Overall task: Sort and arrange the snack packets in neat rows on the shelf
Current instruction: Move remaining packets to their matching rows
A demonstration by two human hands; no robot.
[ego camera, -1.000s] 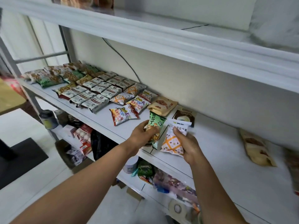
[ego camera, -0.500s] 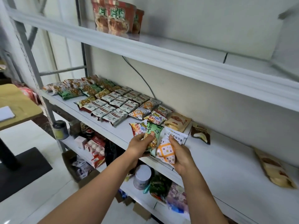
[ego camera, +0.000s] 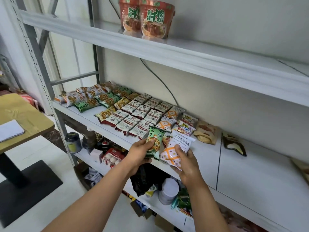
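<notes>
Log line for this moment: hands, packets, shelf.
left hand: grips green packet | right hand: grips white-orange packet | shelf: packet rows at left | status: both packets unplaced

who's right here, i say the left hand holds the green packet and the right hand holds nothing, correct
Not quite. The head view shows the left hand holds the green packet, but the right hand holds a white and orange packet.

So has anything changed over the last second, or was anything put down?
Nothing was put down. The left hand keeps its grip on the green packet, the right hand on the white-and-orange packet; both drew back slightly toward the front edge of the shelf. The rows of packets lie as before.
</notes>
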